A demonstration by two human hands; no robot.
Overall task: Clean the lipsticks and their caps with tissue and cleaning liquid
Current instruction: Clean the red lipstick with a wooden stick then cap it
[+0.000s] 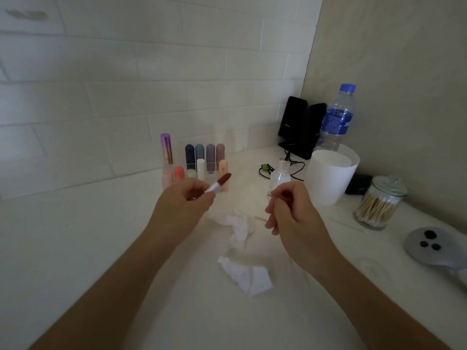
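Lipstick: uncapped, dark red bullet exposed and angled up and to the right, silver-white barrel below it. It was held above the counter, in front of the stored lipsticks.

Left hand: fingers curled round the barrel, gripping the lipstick near its base.

Right hand: fingers curled, thumb and forefinger pinched together. The end of a thin wooden stick protruded from under the lower fingers, so the hand was holding the stick. Its tip was too blurred to describe.

Tissue: crumpled, lying on the counter below and between the two hands. A second tissue piece lay nearer the person, touching or just beside the first.

Small clear bottle: upright, neck open and threaded, just behind the right hand.

Row of lipsticks: standing upright at the tiled wall behind the left hand, with dark blue, grey-blue, purple and mauve caps at the back, and coral, white and peach ones in front. A taller purple tube stood at the row's left end.

Right of the bottle: a white cup, then a lidded glass jar of cotton swabs. In the corner behind them were a water bottle with a blue cap and a black stand with trailing cable.
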